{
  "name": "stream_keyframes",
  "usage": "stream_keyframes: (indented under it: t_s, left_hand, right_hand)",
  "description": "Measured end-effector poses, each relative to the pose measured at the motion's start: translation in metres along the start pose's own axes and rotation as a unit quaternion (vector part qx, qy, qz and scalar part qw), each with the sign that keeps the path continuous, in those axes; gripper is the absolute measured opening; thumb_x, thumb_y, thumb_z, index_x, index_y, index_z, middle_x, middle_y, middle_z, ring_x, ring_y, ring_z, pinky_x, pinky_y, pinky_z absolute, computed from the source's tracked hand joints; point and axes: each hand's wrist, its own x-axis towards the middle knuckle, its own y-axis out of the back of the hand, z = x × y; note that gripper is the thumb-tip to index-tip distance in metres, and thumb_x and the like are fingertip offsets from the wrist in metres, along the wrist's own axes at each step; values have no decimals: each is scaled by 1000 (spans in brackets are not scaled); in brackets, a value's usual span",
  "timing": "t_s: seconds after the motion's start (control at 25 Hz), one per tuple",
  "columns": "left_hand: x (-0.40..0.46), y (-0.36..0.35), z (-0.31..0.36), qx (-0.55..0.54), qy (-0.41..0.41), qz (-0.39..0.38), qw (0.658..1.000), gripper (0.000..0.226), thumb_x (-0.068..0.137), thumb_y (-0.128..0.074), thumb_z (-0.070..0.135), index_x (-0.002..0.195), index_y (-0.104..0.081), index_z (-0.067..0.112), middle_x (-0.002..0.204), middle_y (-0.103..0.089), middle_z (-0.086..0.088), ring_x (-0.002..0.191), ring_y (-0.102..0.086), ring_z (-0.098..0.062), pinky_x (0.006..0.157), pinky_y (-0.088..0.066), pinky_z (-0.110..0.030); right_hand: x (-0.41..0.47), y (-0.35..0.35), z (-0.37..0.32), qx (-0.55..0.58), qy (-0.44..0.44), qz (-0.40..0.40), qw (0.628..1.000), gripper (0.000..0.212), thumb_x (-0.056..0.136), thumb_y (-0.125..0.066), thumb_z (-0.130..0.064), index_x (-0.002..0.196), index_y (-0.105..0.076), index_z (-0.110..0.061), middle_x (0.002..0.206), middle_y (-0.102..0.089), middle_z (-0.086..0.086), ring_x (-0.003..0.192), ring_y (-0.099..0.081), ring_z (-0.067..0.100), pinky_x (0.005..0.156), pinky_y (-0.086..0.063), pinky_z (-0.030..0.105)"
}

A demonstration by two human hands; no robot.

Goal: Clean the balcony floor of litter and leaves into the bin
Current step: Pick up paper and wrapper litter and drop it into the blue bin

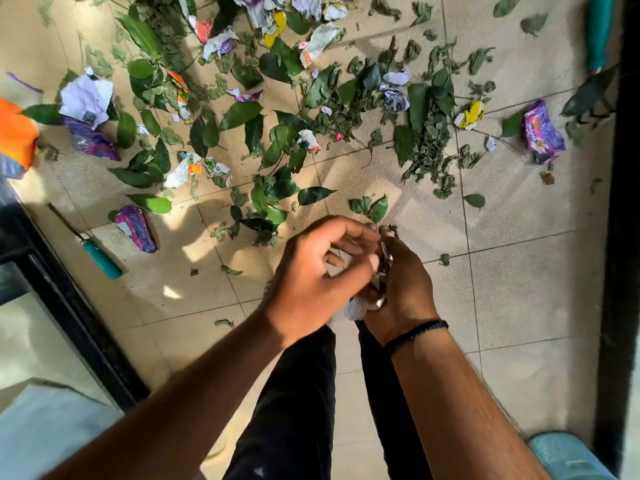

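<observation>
Balcony floor (519, 271), beige tile, lit in patches by sun; seen from above.

Left hand (311, 282): centre of view, fingers curled, reaching across to the other hand; whether pinching anything cannot be told.

Right hand (405, 289): just beside the left, touching it, fingers closed on a bundle of crumpled paper and foil litter (381, 268); white paper showing below the palm. Black beaded band (415, 336) on the wrist.

Leaves (277, 133): green, many, strewn from 9 o'clock round to 2 o'clock, thickest at 12 o'clock; a small cluster lying just beyond the fingertips at 12 o'clock.

Purple wrapper (542, 133): at 2 o'clock, flat on the tile. Second purple wrapper (136, 230): at 9 o'clock, near a teal-handled tool (100, 258).

Yellow wrapper (471, 114): at 1 o'clock, crumpled.

White paper scrap (88, 97): at 10 o'clock, crumpled, resting against more purple foil.

Orange object (15, 133): left edge, 10 o'clock, cut off by the frame; kind cannot be told.

Black trouser legs (294, 393): 6 o'clock, beneath the forearms.

Black door frame (79, 317): 8 o'clock, running diagonally.
</observation>
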Motion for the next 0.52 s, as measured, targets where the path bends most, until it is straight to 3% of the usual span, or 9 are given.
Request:
stream_keyframes:
  t_s: [0.04, 0.08, 0.12, 0.16, 0.24, 0.32, 0.36, 0.44, 0.52]
  left_hand:
    - [8, 4, 1, -3, -2, 10, 1000, 16, 88, -70, 8, 103, -71, 14, 100, -72, 8, 94, -67, -6, 81, -53, -19]
    - [22, 9, -4, 10, -3, 37, 999, 14, 91, -68, 6, 102, -71, 14, 100, -72, 7, 92, -66, -4, 80, -52, -16]
    - [40, 15, -15, 32, 8, 69, 997, 13, 93, -66, 6, 102, -71, 14, 101, -72, 6, 92, -66, -2, 80, -51, -14]
    - [62, 21, -32, 69, 29, 95, 993, 14, 95, -65, 8, 105, -72, 15, 105, -72, 4, 95, -66, -3, 82, -51, -15]
    - [110, 28, -69, 192, 80, 95, 973, 27, 96, -64, 13, 122, -69, 19, 124, -66, -4, 109, -65, -17, 91, -50, -23]
    - [154, 29, -101, 266, 139, 48, 953, 51, 95, -62, 16, 144, -53, 25, 144, -53, -10, 123, -58, -25, 102, -47, -32]
    - [173, 27, -111, 272, 160, 37, 948, 59, 95, -60, 16, 151, -44, 28, 148, -50, -11, 120, -58, -25, 102, -49, -36]
    - [208, 20, -126, 297, 172, 31, 939, 67, 93, -55, 18, 154, -34, 36, 149, -49, -14, 112, -60, -27, 96, -53, -42]
    - [232, 11, -134, 341, 195, 14, 919, 69, 91, -51, 19, 156, -32, 34, 152, -41, -23, 131, -48, -36, 108, -45, -45]
  right_hand:
    - [1, 1, -13, 11, 17, -6, 1000, 60, 70, -74, -65, 110, -70, -21, 133, -63, -2, 127, -54, 10, 112, -42, 32]
    - [-18, -12, -32, -19, 24, -17, 999, 45, 71, -77, -55, 101, -65, -23, 110, -67, -3, 101, -62, 7, 88, -56, 27]
    - [-29, -17, -44, -8, 11, 1, 1000, 32, 75, -76, -41, 95, -59, -22, 86, -62, -4, 72, -57, 7, 57, -53, 21]
    - [-38, -19, -52, -12, 9, 10, 1000, 20, 81, -71, -31, 87, -56, -18, 69, -52, -2, 53, -45, 10, 40, -38, 23]
    - [-45, -24, -62, -55, 17, 23, 998, 34, 93, -63, -23, 63, -49, -16, 52, -40, 0, 39, -32, 13, 41, -26, 18]
    - [-49, -29, -66, -68, 17, 27, 997, 43, 97, -60, -24, 57, -46, -17, 50, -38, 0, 35, -30, 13, 41, -26, 18]
    - [-50, -33, -65, -77, 10, 32, 996, 43, 97, -60, -25, 57, -45, -18, 50, -39, 0, 35, -30, 13, 42, -26, 19]
    - [-44, -35, -64, -82, 7, 15, 996, 47, 97, -59, -27, 54, -44, -19, 51, -38, 0, 36, -29, 13, 43, -25, 21]
    - [-44, -41, -68, -96, 31, 2, 995, 49, 97, -60, -28, 53, -43, -19, 51, -38, 0, 39, -28, 14, 43, -24, 23]
